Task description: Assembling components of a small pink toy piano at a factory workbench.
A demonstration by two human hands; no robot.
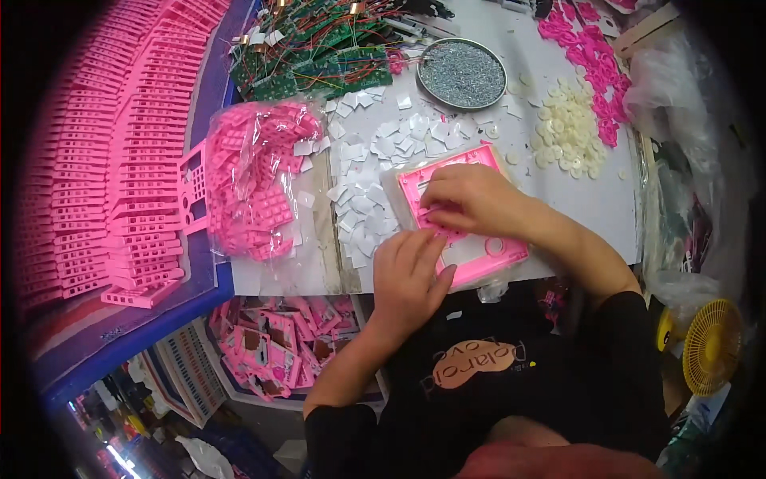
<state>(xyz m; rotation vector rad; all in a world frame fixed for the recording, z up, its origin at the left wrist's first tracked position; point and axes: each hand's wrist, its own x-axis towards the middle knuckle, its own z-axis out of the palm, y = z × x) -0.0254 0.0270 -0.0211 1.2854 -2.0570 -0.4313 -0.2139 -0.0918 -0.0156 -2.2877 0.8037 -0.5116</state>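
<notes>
A pink plastic casing (471,267) with a ring-shaped opening lies tilted on a pale pad (404,209) at the table's front edge. My left hand (405,275) grips its near left side, thumb and fingers along the rim. Over the middle of the casing, my right hand (471,198) has its fingers curled and pinched together, reaching down inside. What those fingertips hold, if anything, is hidden. A pink part (447,231) shows between the two hands, within the casing.
White square pieces (367,203) lie scattered left of the casing. Behind it stands a round tin of small screws (463,73). Cream discs (568,132) and pink parts (602,84) are at right. Bagged pink keypads (255,184), green circuit boards (319,68) and stacked pink casings (144,152) fill the left.
</notes>
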